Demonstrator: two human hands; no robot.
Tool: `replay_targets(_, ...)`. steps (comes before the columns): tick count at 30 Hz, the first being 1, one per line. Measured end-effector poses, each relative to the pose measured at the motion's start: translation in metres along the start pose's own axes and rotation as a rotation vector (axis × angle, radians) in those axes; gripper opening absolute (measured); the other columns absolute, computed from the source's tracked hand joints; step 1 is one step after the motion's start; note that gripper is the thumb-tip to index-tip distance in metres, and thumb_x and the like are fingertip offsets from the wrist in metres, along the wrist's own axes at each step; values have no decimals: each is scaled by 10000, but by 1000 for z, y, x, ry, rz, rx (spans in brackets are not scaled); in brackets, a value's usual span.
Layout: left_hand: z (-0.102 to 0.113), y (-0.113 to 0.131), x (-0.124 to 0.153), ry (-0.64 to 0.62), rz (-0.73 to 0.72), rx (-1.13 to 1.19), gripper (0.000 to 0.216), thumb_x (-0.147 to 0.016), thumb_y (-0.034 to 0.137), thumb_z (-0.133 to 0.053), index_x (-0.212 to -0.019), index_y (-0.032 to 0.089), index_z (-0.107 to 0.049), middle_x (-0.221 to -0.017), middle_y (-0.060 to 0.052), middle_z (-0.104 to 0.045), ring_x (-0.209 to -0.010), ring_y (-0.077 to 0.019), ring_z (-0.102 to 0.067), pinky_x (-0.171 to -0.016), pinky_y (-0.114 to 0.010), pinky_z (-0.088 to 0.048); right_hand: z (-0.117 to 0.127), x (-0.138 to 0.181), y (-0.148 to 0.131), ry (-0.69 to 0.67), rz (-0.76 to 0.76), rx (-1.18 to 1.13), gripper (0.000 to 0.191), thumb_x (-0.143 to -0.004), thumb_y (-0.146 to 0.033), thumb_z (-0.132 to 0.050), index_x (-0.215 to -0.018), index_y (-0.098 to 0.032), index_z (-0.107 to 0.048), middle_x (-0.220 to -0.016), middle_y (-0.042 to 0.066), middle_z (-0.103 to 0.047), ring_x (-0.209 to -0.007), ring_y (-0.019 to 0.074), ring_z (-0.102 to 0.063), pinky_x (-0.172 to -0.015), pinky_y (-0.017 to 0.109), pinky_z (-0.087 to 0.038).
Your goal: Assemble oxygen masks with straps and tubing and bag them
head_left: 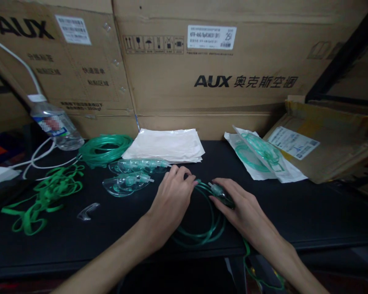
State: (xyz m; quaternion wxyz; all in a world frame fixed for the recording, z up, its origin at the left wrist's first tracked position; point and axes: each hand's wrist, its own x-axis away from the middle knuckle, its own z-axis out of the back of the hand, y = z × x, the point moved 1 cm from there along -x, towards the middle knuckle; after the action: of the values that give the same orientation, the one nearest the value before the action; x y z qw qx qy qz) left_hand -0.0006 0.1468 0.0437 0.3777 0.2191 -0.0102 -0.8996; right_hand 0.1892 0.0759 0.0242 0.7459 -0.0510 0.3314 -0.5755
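Observation:
My left hand (173, 200) is closed in a pinch on the end of a green clear tube, whose loose coil (213, 234) lies on the black table (135, 232) between my hands. My right hand (248, 210) is wrapped round a clear green oxygen mask (221, 195), its connector pointing toward the tube end. The connector and the tube end are apart. A green elastic strap (247, 253) hangs below my right hand over the table edge. Left of my left hand lie more clear masks (127, 183), some nested in a row (138, 165).
Behind are white pouches (165, 145), a green tubing coil (106, 149) and large cartons (248, 102). Green straps (49, 188), a small clear bent piece (88, 211) and a bottle (57, 124) sit left. Packed mask sets (260, 157) and an open carton (331, 143) stand right.

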Motion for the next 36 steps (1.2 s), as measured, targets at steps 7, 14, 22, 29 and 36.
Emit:
replay_targets(7,-5,-8,-4,12,-57,238,201,-1019,156,-537,-1089,176,-724,-1104,-35,-744,-1004,-208,-630,-928,-357,-503,16,-11,2,20,-6,-85,286,-914,-309,-727,-1155,-228,-596,-1178,90,-709,-1068,263,-702,-933,362,-546)
replay_targets(14,1,-8,-2,39,-32,451,195,-1031,178,-519,-1108,181,-698,-1086,-34,-756,-999,-200,-660,-923,-356,-519,26,-20,3,-31,72,-136,247,-917,-317,-732,-1130,-227,-644,-1166,73,-704,-1095,239,-678,-974,338,-508)
replay_targets(22,4,-8,-4,12,-75,476,164,-1007,180,-575,-1099,173,-710,-1087,-35,-757,-1003,-192,-664,-936,-344,-509,35,-25,-5,-117,88,-141,193,-949,-339,-689,-1121,-254,-671,-1145,39,-732,-1065,225,-687,-968,322,-509)
replay_targets(29,2,-6,-3,83,-94,481,154,-994,257,-613,-1086,182,-710,-1025,-26,-744,-973,-189,-649,-911,-338,-495,43,-38,-9,-223,22,-108,194,-994,-373,-573,-1064,-242,-698,-1059,44,-765,-962,236,-722,-860,339,-555)
replay_targets(36,0,-10,-5,55,-79,418,184,-1003,148,-560,-1090,162,-722,-1030,-43,-756,-933,-195,-654,-884,-352,-496,37,-48,-8,-193,135,-107,137,-983,-302,-597,-1036,-214,-687,-1001,41,-763,-896,209,-714,-811,310,-537)
